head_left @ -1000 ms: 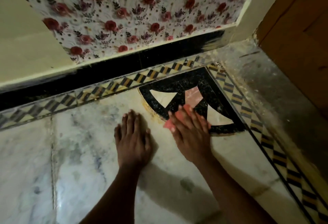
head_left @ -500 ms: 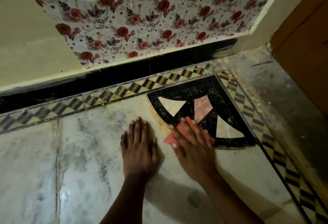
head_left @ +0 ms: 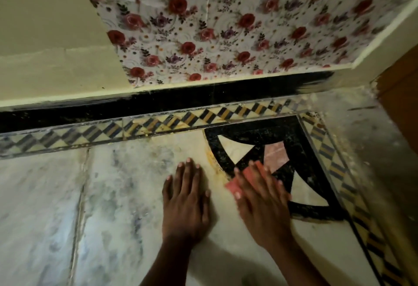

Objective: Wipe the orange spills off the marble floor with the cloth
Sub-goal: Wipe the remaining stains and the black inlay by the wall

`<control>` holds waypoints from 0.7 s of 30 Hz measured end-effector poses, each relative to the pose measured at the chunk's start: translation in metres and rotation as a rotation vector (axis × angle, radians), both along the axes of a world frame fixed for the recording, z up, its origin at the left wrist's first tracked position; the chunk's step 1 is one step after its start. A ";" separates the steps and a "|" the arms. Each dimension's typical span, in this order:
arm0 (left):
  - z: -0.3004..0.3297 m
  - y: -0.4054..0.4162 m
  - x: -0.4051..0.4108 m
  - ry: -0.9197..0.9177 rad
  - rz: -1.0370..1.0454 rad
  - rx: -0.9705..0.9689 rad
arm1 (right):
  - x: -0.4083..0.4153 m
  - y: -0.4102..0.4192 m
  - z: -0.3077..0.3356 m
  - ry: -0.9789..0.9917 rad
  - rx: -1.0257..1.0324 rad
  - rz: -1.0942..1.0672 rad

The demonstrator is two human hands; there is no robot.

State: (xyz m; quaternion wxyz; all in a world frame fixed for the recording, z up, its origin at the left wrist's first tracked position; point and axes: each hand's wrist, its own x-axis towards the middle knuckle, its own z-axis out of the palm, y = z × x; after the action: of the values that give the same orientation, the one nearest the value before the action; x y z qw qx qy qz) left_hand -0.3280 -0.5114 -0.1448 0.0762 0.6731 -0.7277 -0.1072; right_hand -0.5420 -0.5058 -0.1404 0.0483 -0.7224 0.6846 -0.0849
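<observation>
Orange residue (head_left: 211, 157) is seen along the black inlay's curved edge; wiping looks unfinished. Cloth (head_left: 234, 186) is pressed flat under the right hand (head_left: 262, 204); the left hand (head_left: 185, 199) is laid empty on the marble floor (head_left: 113, 195).

home interior: marble floor (head_left: 113, 195) with inlaid patterned border (head_left: 158, 125), floral wall covering (head_left: 226, 25), wooden door (head_left: 400, 86).

Floral wall panel (head_left: 226, 25), black skirting (head_left: 203, 97), wooden door (head_left: 400, 86)
</observation>
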 end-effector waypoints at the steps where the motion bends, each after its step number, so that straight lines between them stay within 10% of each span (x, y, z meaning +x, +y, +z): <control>1: -0.001 0.000 -0.001 0.007 0.000 -0.004 | -0.018 -0.009 0.000 0.008 0.008 -0.114; 6: 0.001 0.000 -0.002 0.020 -0.008 -0.025 | -0.006 -0.123 0.002 -0.108 0.124 -0.629; 12: 0.003 0.000 -0.002 0.000 -0.007 -0.003 | 0.027 -0.053 0.005 -0.065 0.056 -0.014; 18: 0.001 -0.002 -0.001 -0.006 -0.017 0.028 | -0.067 -0.102 0.007 -0.052 0.173 -0.708; 21: 0.003 -0.003 -0.002 0.002 -0.006 0.048 | -0.047 -0.183 0.013 -0.133 0.205 -0.693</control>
State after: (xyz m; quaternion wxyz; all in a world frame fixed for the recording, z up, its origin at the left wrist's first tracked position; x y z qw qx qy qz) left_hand -0.3300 -0.5148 -0.1421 0.0607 0.6725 -0.7268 -0.1255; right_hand -0.5894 -0.6888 -0.1277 0.1330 -0.4319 0.8890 -0.0739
